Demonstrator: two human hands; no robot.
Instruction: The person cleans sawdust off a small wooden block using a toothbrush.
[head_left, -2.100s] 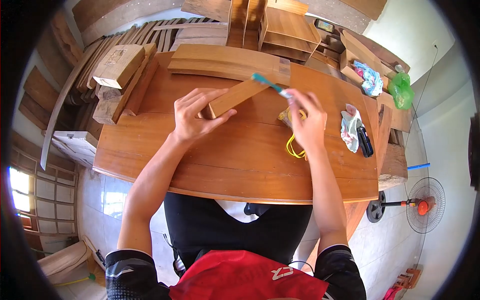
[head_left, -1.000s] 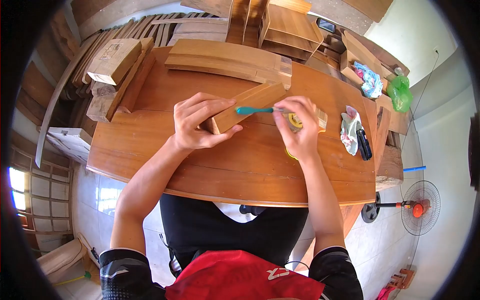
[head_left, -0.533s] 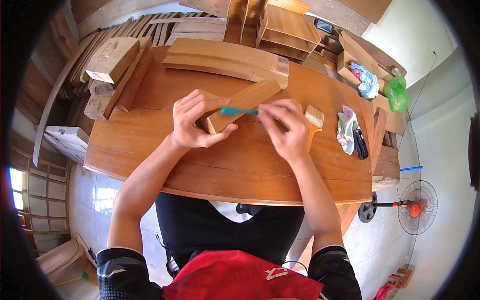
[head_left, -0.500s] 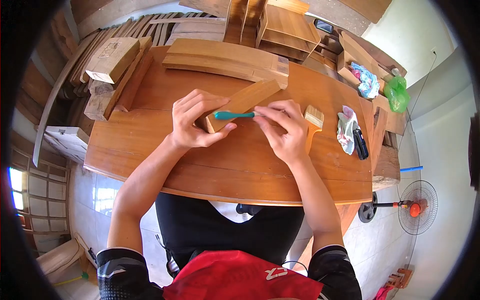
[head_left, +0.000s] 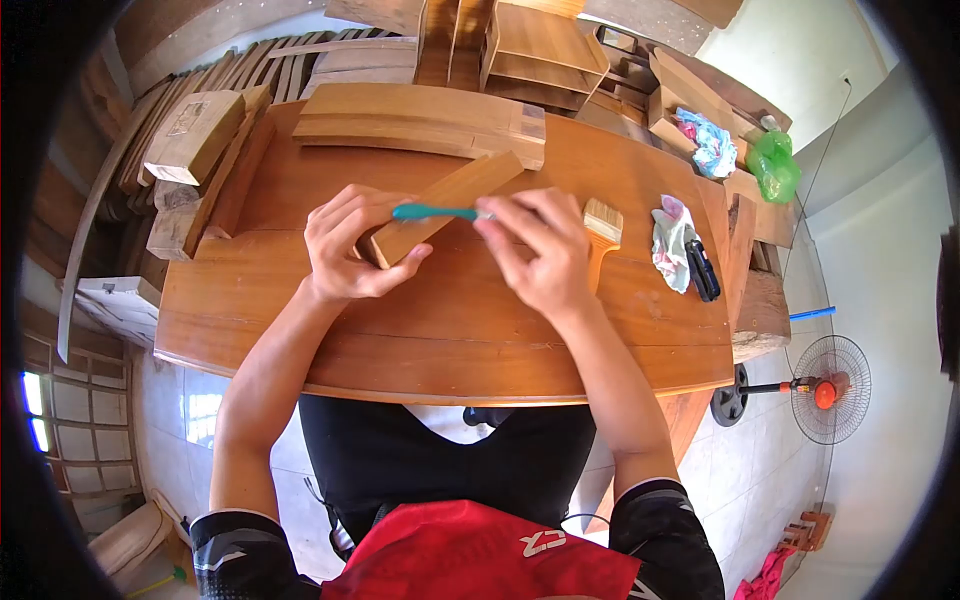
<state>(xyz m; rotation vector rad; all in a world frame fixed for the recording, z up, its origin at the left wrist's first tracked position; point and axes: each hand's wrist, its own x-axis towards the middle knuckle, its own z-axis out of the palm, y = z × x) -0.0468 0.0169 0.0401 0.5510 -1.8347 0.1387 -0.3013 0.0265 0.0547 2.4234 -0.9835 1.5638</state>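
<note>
My left hand (head_left: 350,240) is wrapped round the near end of a wooden block (head_left: 450,205), which slants away to the right above the table. Between the fingertips of my right hand (head_left: 540,245) is a slim teal toothbrush (head_left: 435,212). Its thick handle end points left, over the block and close to my left fingers; its head is hidden in my right fingers. A wide paintbrush (head_left: 602,235) with pale bristles and an orange handle lies just right of my right hand.
A long wooden piece (head_left: 420,120) lies across the back of the table (head_left: 450,350). More wood blocks (head_left: 195,135) are stacked at the left. On the right are a stained cloth (head_left: 672,240) and a black object (head_left: 703,270). A fan (head_left: 830,390) stands beyond.
The view has shifted, so most things appear slightly further left. The toothbrush has risen a little relative to the block, and my right hand is blurred. Both hands keep their hold.
</note>
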